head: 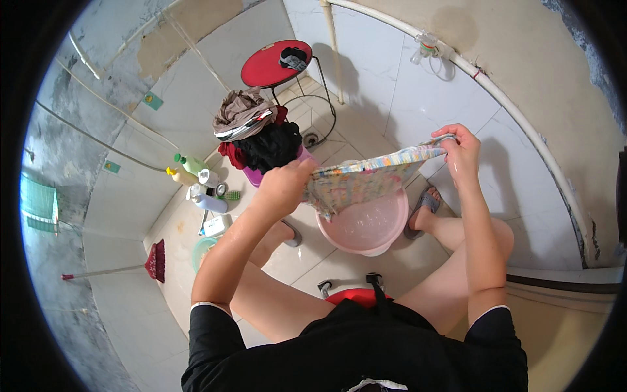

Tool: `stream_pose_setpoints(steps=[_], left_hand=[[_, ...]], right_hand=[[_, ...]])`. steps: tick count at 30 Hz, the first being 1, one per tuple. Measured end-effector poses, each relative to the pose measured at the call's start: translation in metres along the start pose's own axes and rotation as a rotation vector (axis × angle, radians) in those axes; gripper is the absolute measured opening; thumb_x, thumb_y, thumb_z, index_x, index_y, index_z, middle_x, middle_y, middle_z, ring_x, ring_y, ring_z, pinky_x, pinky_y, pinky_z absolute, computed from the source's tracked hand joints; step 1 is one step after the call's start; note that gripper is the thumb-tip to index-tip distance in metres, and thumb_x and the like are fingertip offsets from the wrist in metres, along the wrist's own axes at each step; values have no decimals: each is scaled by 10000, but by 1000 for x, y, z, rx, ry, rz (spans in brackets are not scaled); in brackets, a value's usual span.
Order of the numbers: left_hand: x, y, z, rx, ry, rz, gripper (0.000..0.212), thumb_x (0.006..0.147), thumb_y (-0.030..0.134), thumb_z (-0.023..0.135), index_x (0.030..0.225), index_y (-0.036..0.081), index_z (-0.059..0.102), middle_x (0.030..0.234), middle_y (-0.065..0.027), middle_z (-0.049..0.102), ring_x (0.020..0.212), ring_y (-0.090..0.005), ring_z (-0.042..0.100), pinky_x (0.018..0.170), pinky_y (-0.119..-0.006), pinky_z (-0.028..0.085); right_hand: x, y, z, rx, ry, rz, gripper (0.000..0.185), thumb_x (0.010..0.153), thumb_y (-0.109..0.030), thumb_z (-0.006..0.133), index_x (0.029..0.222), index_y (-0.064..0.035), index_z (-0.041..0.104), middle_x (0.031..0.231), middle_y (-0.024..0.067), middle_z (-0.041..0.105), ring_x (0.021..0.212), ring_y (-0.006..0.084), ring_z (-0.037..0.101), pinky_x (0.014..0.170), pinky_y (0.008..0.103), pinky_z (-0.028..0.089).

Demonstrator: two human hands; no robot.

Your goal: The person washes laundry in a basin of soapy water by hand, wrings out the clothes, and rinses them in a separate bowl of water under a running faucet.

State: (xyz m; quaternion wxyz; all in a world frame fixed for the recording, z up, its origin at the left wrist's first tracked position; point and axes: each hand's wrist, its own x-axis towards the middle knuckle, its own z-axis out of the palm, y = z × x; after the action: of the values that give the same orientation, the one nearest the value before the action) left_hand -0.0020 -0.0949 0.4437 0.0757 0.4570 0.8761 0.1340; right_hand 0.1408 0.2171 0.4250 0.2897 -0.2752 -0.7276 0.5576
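A wet patterned cloth (pixel 362 188) in pale blue, yellow and pink is stretched between my two hands. My left hand (pixel 286 186) grips its left end, and my right hand (pixel 459 149) pinches the other end, held a little higher. The cloth hangs over a pink plastic basin (pixel 372 228) that holds water with some suds. Its lower left corner dips in front of the basin's rim; whether it touches the water I cannot tell. The basin stands on the tiled floor between my feet.
Beyond my left hand a purple tub (pixel 252 176) is heaped with dark, red and brown clothes (pixel 267 142). A red round stool (pixel 267 66) bears a small dark cloth (pixel 294 59). Several bottles (pixel 210 201) and a green brush (pixel 230 195) stand at left, near a broom (pixel 156 261).
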Motion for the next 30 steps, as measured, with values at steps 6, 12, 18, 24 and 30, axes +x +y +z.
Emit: stream_pose_setpoints(steps=[6,12,18,24,30], left_hand=[[24,-32,84,-36,64,-36,258,787,69,526,1036,97,590,956,-137,632,849,-338,620,705,-428,495],[70,-58,281,-66,-435,-263,296,788,115,565,1082,142,595,1041,-134,639,973,-326,610,793,-418,497],[5,-42,443,103,-193,-322,362,898,235,424,1238,192,543,1318,-100,496,1207,-314,467,1001,-502,354],[2,-20,432,326,-783,-220,417,868,310,468,1229,132,577,1273,-113,546,1210,-282,484,1024,-467,335],[21,-3,362,-156,-928,-119,443,751,356,629,1007,-4,667,1037,-145,664,973,-252,629,828,-367,491]], right_hand=[[8,108,46,-136,-116,-24,253,753,60,429,896,-26,619,813,87,646,753,178,605,684,287,472],[-32,309,96,-655,-317,-102,313,706,12,626,1002,-86,649,1038,176,620,1010,351,565,859,395,443],[-119,366,147,-908,-741,-59,599,744,-87,587,1320,-174,450,1388,115,387,1287,295,356,1036,504,310],[-162,404,154,-1244,-1122,160,511,821,-251,514,1318,-136,481,1388,111,423,1291,290,376,1040,488,301],[-98,329,139,-946,-1441,679,590,780,-442,622,1246,-87,550,1271,125,543,1120,305,546,847,439,464]])
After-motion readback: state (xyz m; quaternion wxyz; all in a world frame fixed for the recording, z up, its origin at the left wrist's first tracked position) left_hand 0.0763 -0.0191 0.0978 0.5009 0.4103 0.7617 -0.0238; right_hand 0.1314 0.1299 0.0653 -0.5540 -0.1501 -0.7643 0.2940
